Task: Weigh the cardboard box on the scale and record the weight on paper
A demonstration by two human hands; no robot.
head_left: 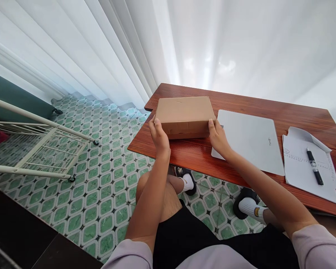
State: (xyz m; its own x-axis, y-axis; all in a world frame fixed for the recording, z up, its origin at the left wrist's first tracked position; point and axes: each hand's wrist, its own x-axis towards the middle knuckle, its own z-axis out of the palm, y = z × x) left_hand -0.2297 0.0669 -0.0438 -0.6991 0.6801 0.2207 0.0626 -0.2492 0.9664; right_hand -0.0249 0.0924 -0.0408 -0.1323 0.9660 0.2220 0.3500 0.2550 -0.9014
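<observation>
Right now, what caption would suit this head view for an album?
Left hand and right hand grip a closed box on a table, beside a laptop.

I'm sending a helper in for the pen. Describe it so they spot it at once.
Start at the red-brown wooden table and go to its right end. On the white paper sheets there lies a black pen, the only slim dark thing on the table.

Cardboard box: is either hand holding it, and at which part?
Both. The left hand grips the cardboard box at its near left corner, the right hand at its near right corner; the box rests on the wooden table.
</observation>
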